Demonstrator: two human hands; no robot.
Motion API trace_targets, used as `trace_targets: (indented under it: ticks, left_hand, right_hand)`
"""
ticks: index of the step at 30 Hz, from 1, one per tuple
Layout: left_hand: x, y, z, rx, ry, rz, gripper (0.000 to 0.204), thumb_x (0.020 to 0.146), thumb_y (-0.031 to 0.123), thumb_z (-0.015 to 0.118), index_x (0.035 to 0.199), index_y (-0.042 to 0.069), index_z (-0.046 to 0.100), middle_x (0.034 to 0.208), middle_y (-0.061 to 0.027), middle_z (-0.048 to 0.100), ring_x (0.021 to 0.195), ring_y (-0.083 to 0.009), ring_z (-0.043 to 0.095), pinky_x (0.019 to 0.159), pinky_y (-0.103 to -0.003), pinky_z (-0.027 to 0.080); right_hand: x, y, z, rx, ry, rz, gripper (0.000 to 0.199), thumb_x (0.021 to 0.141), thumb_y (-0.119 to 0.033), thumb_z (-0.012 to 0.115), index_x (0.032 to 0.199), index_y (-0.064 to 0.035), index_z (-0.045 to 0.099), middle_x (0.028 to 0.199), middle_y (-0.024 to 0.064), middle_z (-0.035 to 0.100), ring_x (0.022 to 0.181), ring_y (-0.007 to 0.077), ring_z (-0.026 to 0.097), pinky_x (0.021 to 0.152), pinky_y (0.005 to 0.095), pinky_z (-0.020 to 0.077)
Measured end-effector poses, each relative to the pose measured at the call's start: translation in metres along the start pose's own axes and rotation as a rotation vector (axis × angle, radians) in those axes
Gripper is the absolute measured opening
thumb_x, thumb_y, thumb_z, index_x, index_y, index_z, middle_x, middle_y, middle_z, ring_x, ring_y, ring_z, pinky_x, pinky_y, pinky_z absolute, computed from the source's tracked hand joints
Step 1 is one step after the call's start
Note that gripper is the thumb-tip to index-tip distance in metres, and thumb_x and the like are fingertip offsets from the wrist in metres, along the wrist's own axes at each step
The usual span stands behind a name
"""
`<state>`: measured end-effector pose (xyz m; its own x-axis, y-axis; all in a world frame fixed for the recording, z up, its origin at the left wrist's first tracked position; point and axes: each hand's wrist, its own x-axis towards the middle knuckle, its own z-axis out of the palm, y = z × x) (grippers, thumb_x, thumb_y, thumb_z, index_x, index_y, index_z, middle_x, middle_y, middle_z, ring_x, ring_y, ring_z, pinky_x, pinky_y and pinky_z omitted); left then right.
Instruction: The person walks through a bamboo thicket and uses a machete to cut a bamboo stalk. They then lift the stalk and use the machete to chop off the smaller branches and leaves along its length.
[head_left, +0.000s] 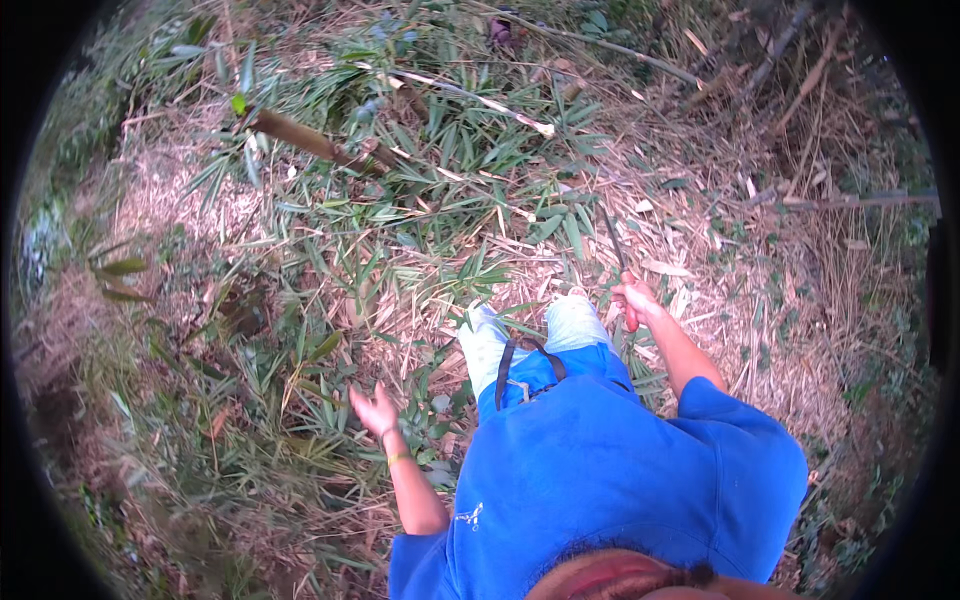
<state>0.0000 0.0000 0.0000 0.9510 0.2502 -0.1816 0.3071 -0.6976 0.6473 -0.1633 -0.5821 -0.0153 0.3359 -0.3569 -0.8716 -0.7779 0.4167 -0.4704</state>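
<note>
My right hand (636, 297) is closed around the reddish handle of a long dark-bladed knife (614, 243), whose blade points away from me over the leaf litter. My left hand (374, 409) hangs out to the side with its fingers spread and nothing in it, just above green bamboo leaves; a thin band sits on its wrist. I am wearing a blue shirt (600, 470) and pale boots (484, 340). A thick brown bamboo stem (300, 136) lies tilted on the ground ahead to the left, out of reach of both hands.
Leafy bamboo branches (440, 170) cover the ground ahead of my feet. A thin pale cut stick (480, 98) lies further off. Dry straw-coloured litter (760, 300) spreads to the right, with bare stalks (800, 60) at the top right. Low green plants (250, 400) grow by my left side.
</note>
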Motion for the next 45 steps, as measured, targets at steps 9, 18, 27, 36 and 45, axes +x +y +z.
trace_targets:
  ticks: [9,18,27,36,45]
  left_hand:
    - [0.073,0.247,0.241,0.067,-0.535,0.544,0.049,0.088,0.029,0.070,0.126,0.000,0.057,0.107,-0.0190,0.069,0.100,-0.0307,0.067,0.088,-0.039,0.052]
    - [0.093,0.171,0.516,-0.153,-0.625,-0.555,0.066,0.090,0.061,0.056,0.112,0.000,0.065,0.091,-0.0202,0.071,0.081,-0.0339,0.069,0.072,-0.045,0.054]
    - [0.137,0.130,0.662,-0.417,-0.442,-0.486,0.021,0.092,0.019,0.065,0.088,-0.002,0.064,0.077,-0.0130,0.070,0.054,-0.0210,0.062,0.047,-0.033,0.049]
    - [0.188,0.363,0.755,0.302,-0.333,0.303,0.042,0.083,0.050,0.064,0.104,0.016,0.076,0.101,-0.0191,0.070,0.094,-0.0351,0.067,0.090,-0.042,0.052]
    - [0.184,0.217,0.850,0.635,-0.687,1.135,0.032,0.094,0.034,0.057,0.106,0.004,0.058,0.108,-0.0172,0.056,0.102,-0.0394,0.059,0.086,-0.049,0.050]
  right_hand:
    - [0.028,0.074,-0.060,0.219,0.150,-0.032,0.013,0.087,-0.012,0.067,0.083,-0.0028,0.060,0.069,0.0068,0.062,0.049,0.0142,0.054,0.043,0.0276,0.0425]
    - [0.105,0.098,-0.117,0.529,0.149,0.023,0.020,0.087,-0.018,0.070,0.084,-0.0099,0.052,0.069,0.0027,0.057,0.050,0.0116,0.051,0.045,0.0254,0.0401]
    - [0.105,0.121,-0.162,0.270,0.269,0.052,0.020,0.086,-0.011,0.070,0.089,-0.0074,0.050,0.067,0.0037,0.056,0.046,0.0123,0.051,0.040,0.0254,0.0404]
    - [0.178,0.121,-0.139,0.485,0.339,0.046,0.019,0.087,-0.009,0.068,0.082,-0.0070,0.050,0.062,0.0029,0.054,0.044,0.0118,0.049,0.041,0.0260,0.0384]
    - [0.336,0.144,-0.069,0.638,0.240,-0.033,0.016,0.087,-0.011,0.067,0.087,-0.0046,0.053,0.062,0.0021,0.054,0.046,0.0105,0.049,0.043,0.0246,0.0383]
